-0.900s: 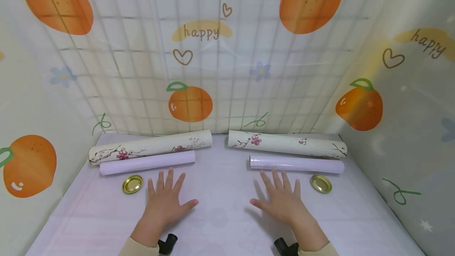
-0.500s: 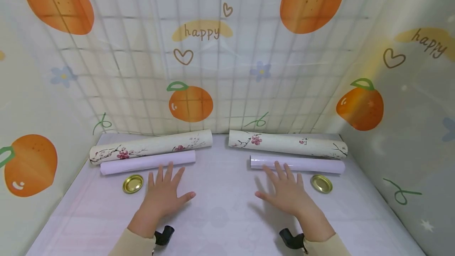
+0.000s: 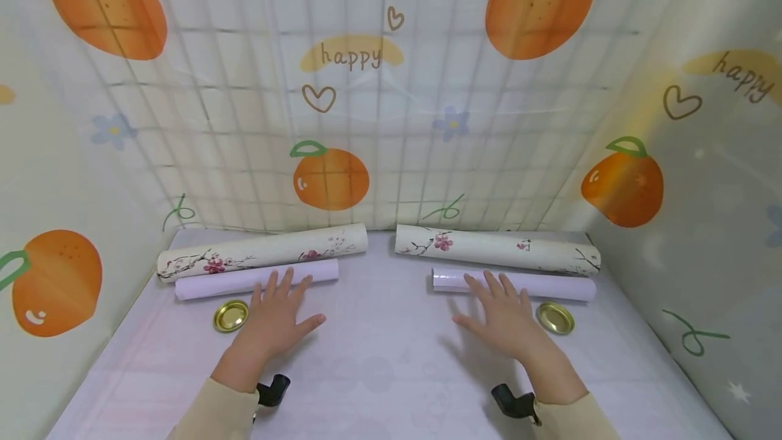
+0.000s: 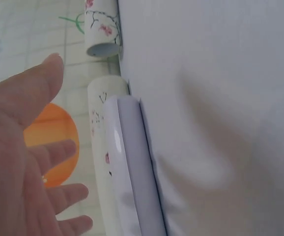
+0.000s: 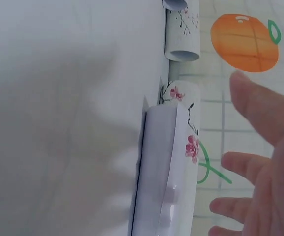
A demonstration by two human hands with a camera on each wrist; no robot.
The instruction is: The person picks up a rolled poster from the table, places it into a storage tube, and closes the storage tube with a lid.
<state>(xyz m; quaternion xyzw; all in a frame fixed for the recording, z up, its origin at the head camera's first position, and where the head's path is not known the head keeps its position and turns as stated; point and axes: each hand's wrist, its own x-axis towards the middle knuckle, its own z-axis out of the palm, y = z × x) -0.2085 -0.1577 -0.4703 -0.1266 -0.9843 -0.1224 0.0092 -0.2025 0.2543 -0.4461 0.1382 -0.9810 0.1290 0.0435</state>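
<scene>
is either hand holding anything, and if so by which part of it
Nothing is held: the left hand and right hand are spread above the table, gripping neither the left lavender roll nor the right lavender roll.

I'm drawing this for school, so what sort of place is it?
Probably a screened-off work nook: fruit-print sheets close in three sides of the pale table, and rolls lie towards its far edge.

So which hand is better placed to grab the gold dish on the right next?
Probably the right hand: it's empty and beside that gold dish, while the left hand is farther off, near the other dish.
</scene>
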